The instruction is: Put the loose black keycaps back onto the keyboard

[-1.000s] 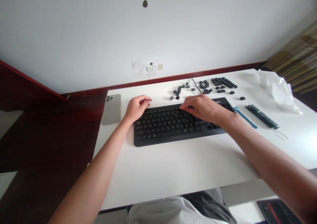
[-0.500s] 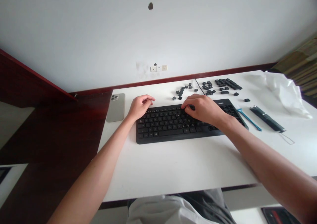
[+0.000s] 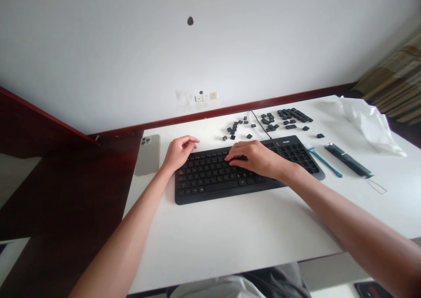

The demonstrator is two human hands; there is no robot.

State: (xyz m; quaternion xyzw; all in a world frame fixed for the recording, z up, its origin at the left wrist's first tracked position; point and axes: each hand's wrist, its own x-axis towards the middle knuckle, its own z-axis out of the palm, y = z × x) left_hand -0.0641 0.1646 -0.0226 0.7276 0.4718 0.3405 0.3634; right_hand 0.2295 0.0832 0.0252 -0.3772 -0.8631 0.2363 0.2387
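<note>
A black keyboard (image 3: 223, 186) lies on the white table. Its left part has keycaps on it, while the number pad (image 3: 294, 153) at the right shows bare key sockets. My right hand (image 3: 251, 157) is bent over the middle of the keyboard. Thumb and fingertips come close together at the keys there; whatever is between them is too small to make out. At the keyboard's upper left corner rests my left hand (image 3: 180, 152), loosely curled with nothing in it. Loose black keycaps (image 3: 235, 127) are scattered behind the keyboard, with more keycaps (image 3: 292, 113) grouped farther right.
A phone (image 3: 148, 155) lies face down at the table's left edge. Right of the keyboard are a blue stick-like tool (image 3: 325, 163) and a dark pouch-like item (image 3: 348, 159) with a cord loop. A white plastic bag (image 3: 368, 122) covers the right back; a cable (image 3: 261, 123) runs rearward.
My right hand has shifted left and slightly nearer over the keys, uncovering more of the keyboard's back edge. My left hand stays at the corner. The whole view has tilted a little.
</note>
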